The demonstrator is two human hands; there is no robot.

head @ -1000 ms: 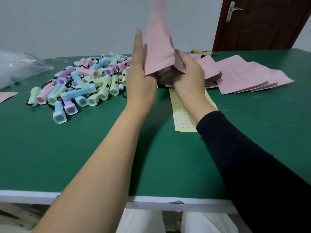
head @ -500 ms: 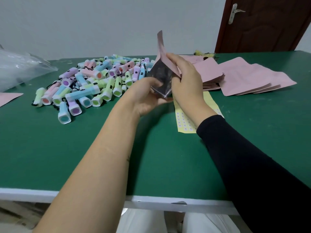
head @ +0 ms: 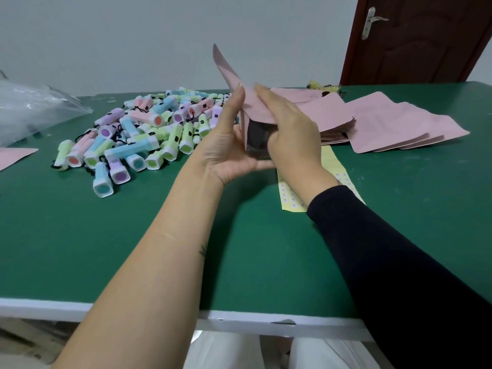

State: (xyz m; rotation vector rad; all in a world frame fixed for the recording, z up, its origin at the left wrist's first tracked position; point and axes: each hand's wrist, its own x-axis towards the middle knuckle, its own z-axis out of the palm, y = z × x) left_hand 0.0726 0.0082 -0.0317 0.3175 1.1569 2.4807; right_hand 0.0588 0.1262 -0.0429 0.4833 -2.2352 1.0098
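Head view, the only one.

Pouch: pink, held in the air over the table, centre of frame, clear of the surface. It sits just right of the torches and just left of the pouch stack. Top flap points up and to the left, bent over. Lower part shows a dark see-through face turned toward the camera. Can't tell what is inside.

Left hand: palm turned toward the pouch and cupping it from the left and below. One digit runs straight up against the flap; the others pass under the base, tips hidden behind the other hand. Forearm bare.

Right hand: fingers curled over the pink fold from the right, gripping the pouch. Thumb not visible. Black sleeve on that arm.

Rest of the table:
- Torches: loose pile of small pastel ones, pink, blue, green and purple, with black cords, left of centre.
- Pouch stack: flat pink pouches, right of the hands; more are fanned out further right.
- Sticker sheet: yellow strip lying flat, directly beneath the right wrist, partly covered by it.
- Plastic bag: clear, crumpled, far left.
- One more pink sheet corner at the left edge.
- Door: dark brown, metal handle, behind the table at top right.
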